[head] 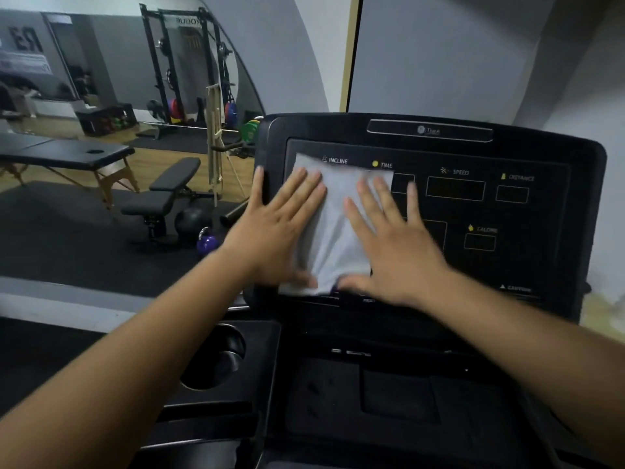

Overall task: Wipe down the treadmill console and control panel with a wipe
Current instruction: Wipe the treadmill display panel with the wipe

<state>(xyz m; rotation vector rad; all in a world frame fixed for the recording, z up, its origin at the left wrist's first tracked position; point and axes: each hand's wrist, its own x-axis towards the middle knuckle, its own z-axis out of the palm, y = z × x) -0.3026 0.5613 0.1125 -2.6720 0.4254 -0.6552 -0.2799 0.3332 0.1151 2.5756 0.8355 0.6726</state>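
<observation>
Forearms (128,360): both bare, reaching in from the bottom corners and converging on the console.
Treadmill console (581,170): black housing, upright, facing the camera; small logo at its top edge.
Control panel (456,214): dark face set into the console; labels INCLINE, TIME, SPEED, DISTANCE and CALORIE legible; display windows unlit.
Lower tray (399,394): black, directly below the panel; contents too dark to tell.
Massage table (67,152): black top, wooden legs, to the left, well apart from the treadmill.
Power rack (189,62): black, at the far wall, coloured plates at its foot.
Weight bench (169,187): black, between the table and the console.
Wipe (333,211): pale grey, spread flat on the left part of the panel, just under the INCLINE and TIME labels, reaching the panel's lower edge.
Right hand (395,245): fingers straight and spread, pressing flat on the wipe's right side; little finger on bare panel; slightly blurred.
Left hand (274,225): fingers straight and spread, pressing flat on the wipe's left side; little finger on the console's left frame.
Cup holder (213,363): round recess left of the tray.
Medicine ball (192,221): black, on the floor by the bench.
Kettlebell (208,240): purple, just beside the ball.
</observation>
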